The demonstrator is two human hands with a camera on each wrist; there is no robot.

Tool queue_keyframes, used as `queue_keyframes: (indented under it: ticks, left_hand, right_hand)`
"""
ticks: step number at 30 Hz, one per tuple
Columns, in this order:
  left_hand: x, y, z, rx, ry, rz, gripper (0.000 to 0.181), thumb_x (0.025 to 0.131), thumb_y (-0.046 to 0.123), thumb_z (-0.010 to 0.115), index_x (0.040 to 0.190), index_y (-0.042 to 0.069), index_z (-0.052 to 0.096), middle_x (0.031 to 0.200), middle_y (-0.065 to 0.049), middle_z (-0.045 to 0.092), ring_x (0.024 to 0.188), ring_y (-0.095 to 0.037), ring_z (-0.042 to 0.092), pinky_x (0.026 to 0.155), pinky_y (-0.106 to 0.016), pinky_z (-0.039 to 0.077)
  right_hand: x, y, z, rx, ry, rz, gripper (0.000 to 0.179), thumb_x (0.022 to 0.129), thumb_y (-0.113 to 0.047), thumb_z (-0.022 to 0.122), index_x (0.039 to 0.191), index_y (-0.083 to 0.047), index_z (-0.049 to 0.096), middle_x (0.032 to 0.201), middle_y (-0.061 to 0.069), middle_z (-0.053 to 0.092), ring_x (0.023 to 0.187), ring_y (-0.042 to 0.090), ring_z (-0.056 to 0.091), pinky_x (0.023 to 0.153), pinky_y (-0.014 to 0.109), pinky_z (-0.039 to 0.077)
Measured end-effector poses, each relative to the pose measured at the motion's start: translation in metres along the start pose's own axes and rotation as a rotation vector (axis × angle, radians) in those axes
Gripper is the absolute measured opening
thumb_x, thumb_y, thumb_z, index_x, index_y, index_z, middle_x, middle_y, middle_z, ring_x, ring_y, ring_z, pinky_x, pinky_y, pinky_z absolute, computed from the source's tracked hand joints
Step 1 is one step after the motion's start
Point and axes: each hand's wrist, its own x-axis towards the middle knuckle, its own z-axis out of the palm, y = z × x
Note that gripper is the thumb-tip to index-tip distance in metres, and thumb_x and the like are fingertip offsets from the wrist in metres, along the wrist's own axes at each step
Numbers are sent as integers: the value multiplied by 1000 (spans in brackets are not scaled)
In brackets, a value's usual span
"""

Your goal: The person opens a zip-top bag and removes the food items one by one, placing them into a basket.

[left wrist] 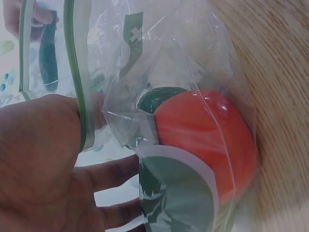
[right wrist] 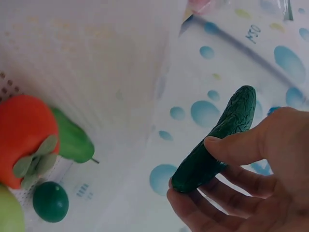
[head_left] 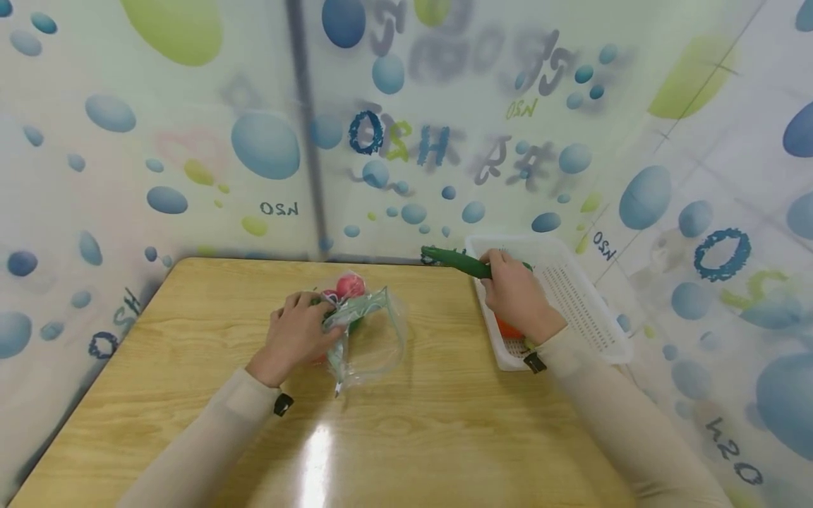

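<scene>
My right hand (head_left: 513, 293) grips a dark green cucumber (head_left: 459, 262) over the near side of a white plastic basket (head_left: 593, 310). In the right wrist view, thumb and fingers close round the cucumber (right wrist: 217, 142). My left hand (head_left: 301, 331) holds a clear zip bag (head_left: 381, 353) on the table. In the left wrist view, the thumb reaches past the bag's green-lined edge (left wrist: 76, 63) and the fingers lie along its outside. Inside the bag are a red tomato-like piece (left wrist: 203, 130) and a dark green piece (left wrist: 157, 98). A pinkish-red round piece (head_left: 351, 285) shows at its far end.
The basket contains a red fruit with green leaves (right wrist: 29, 130), a long green vegetable (right wrist: 72, 137), a dark green egg-shaped piece (right wrist: 50, 202) and a pale green piece (right wrist: 8, 212). Patterned walls (head_left: 209, 155) border the wooden table (head_left: 413, 437) behind and at the sides.
</scene>
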Motion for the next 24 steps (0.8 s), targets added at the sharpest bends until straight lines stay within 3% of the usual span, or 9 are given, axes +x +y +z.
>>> queue_keyframes:
  ticks: [13,20,24]
  left_hand:
    - [1,1,-1,5,-13,-8,57,112,43,74,156,7,72,172,-30,55,163,-59,43,123,-88,41]
    - [0,0,-1,1,-12,-13,56,112,43,74,155,7,73,172,-30,56,163,-60,43,123,-87,41]
    - [0,0,0,3,-5,-8,56,112,43,74,155,7,73,171,-30,56,163,-60,44,123,-87,42]
  right_hand:
    - [15,57,-14,-18,-119,171,33,109,-4,63,135,14,59,121,35,70,107,48,73,99,65,64]
    - [19,89,-18,-32,-183,260,31,102,-6,67,124,15,58,111,34,67,94,43,68,90,61,64]
    - [19,109,-21,-17,-240,323,28,100,-7,66,118,13,59,103,29,66,88,39,64,79,51,60]
